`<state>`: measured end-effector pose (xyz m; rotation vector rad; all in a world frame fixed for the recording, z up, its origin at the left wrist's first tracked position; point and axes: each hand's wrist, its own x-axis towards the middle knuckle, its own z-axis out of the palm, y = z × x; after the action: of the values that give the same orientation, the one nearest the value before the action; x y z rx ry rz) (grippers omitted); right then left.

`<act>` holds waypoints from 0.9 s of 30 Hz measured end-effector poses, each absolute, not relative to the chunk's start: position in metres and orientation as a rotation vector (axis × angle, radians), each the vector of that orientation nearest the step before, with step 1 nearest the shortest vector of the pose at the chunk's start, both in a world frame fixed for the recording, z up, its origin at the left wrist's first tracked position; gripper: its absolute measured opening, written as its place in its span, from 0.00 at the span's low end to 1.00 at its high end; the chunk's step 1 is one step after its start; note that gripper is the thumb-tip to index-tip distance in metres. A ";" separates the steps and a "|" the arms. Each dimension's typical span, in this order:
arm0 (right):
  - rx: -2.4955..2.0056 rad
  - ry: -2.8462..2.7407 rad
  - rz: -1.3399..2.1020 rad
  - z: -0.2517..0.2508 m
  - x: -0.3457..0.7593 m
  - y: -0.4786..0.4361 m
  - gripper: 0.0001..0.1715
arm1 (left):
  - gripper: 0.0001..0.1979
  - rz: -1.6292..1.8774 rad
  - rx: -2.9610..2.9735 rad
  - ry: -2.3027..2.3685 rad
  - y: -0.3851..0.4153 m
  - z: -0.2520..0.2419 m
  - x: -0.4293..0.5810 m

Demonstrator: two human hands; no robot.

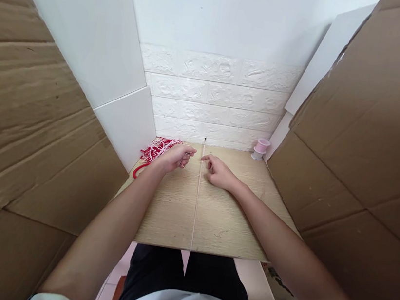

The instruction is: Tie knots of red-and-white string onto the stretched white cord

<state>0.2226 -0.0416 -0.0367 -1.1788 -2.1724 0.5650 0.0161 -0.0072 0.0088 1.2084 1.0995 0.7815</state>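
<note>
A pale cord [196, 208] runs straight down the middle of the wooden tabletop, from a small nail [205, 139] at the back to the front edge. Left of it, my left hand [179, 157] is closed, thumb and forefinger pinched, with a thin thread [183, 160] looped about the fingers. On the other side, my right hand [218, 172] has its fingers curled and its forefinger tip at the cord. Whether that hand grips a strand is too small to tell.
A heap of red and white cords [159, 148] lies at the back left, beside a curved red handle [138, 169] partly behind my left arm. Pink and white spools [261, 146] stand at the back right. Cardboard panels [42, 114] rise on both sides of the tabletop [234, 223].
</note>
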 end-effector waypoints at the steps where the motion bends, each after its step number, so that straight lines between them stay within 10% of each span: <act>1: -1.198 -2.171 0.560 -0.036 0.224 -0.041 0.32 | 0.13 0.773 1.235 1.104 -0.008 0.009 0.016; 9: -1.372 -2.333 0.590 -0.026 0.237 -0.040 0.07 | 0.12 0.865 1.797 1.483 -0.008 0.002 0.017; 27: -1.187 -2.070 1.024 -0.022 0.247 -0.036 0.06 | 0.08 0.584 2.180 1.668 -0.005 -0.009 0.013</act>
<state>0.2471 -0.0362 -0.0222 -1.1872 -2.0703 1.0244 0.0126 -0.0054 -0.0094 2.1796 1.6675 0.5837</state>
